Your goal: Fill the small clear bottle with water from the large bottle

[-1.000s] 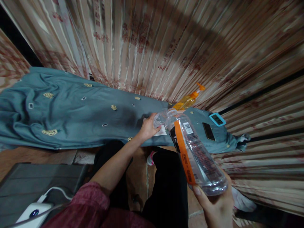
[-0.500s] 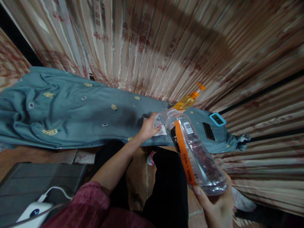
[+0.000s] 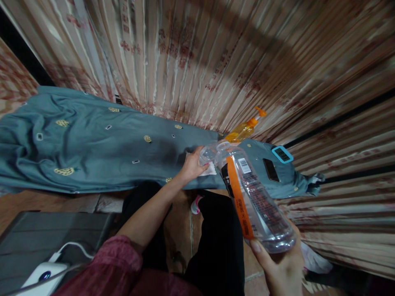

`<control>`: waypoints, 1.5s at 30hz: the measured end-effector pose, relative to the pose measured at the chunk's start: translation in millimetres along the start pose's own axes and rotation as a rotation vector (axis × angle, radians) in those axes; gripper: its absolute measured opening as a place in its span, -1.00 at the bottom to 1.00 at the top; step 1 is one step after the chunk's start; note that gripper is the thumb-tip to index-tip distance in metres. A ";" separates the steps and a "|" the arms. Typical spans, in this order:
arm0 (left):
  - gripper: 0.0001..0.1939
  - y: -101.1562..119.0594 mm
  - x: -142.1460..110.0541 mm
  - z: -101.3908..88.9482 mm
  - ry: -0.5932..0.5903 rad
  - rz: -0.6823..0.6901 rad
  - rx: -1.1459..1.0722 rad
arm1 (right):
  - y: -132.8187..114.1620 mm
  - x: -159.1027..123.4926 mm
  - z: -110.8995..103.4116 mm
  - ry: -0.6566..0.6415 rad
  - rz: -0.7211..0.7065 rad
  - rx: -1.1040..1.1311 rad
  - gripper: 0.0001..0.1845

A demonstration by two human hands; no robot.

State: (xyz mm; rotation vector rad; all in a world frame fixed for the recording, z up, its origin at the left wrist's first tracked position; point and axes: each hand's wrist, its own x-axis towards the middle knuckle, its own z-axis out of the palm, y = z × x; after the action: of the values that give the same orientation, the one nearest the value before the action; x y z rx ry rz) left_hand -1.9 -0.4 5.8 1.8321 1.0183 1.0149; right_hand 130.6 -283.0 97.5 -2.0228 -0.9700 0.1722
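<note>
My right hand [image 3: 282,263] grips the base of a large clear plastic bottle [image 3: 256,197] with an orange and black label. The bottle is tilted, its neck pointing away from me and to the left. Its mouth meets a small clear container [image 3: 208,153], perhaps a cup, which my left hand [image 3: 194,164] holds with fingers wrapped around its left side. I see no liquid clearly in either one. A white piece of tissue or paper [image 3: 210,169] lies under my left hand. Just behind the bottle's neck stands an orange pump bottle [image 3: 242,131] with yellow-orange liquid.
A long surface under a teal pineapple-print cloth [image 3: 101,152] runs across in front of me. On its right lie a dark phone [image 3: 271,169] and a blue-framed timer [image 3: 282,154]. Pleated curtains [image 3: 197,61] hang behind. A white power bank [image 3: 43,277] rests on a grey seat [image 3: 92,226].
</note>
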 end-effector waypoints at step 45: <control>-0.32 1.6 0.0 -0.8 -0.012 -0.006 0.040 | 1.2 0.4 0.2 0.017 -0.027 -0.012 -0.06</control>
State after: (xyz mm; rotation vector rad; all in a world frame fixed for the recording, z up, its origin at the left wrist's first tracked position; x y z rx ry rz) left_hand -2.2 -0.8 7.5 1.8641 1.0436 0.9851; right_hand 131.5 -283.0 96.5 -2.0181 -0.9902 0.1347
